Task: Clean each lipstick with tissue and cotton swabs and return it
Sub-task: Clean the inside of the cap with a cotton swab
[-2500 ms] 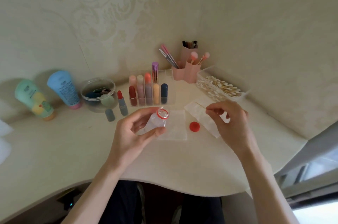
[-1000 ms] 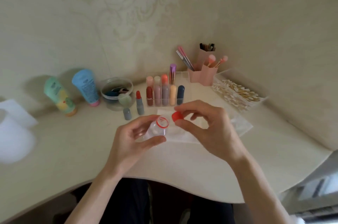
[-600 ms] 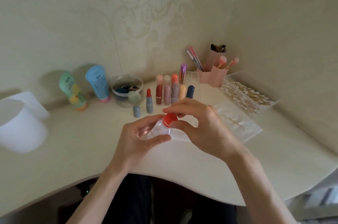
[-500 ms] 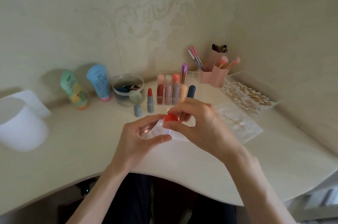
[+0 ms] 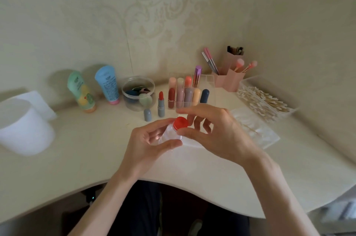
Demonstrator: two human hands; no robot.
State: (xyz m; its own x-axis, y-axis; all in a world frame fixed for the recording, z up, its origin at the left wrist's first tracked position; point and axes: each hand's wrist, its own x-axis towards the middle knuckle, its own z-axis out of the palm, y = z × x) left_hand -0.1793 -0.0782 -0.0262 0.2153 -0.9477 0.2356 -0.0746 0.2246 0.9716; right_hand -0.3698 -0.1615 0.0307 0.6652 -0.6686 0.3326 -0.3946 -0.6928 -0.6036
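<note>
My left hand [image 5: 146, 145] grips a small clear bottle [image 5: 169, 133] above the bench [image 5: 77, 158] while my right hand [image 5: 217, 135] pinches its red cap [image 5: 180, 123] between thumb and fingers, and just behind them the uncapped red lipstick [image 5: 160, 104] stands upright beside its grey cap [image 5: 147, 114], left of the clear organiser [image 5: 211, 89] of lipsticks.

Green tube [image 5: 81, 91], blue tube [image 5: 107, 84], sponge jar [image 5: 133, 105]

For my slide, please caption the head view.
The left hand holds a small clear bottle while the right hand pinches its red cap; lipstick organizer behind.
</note>
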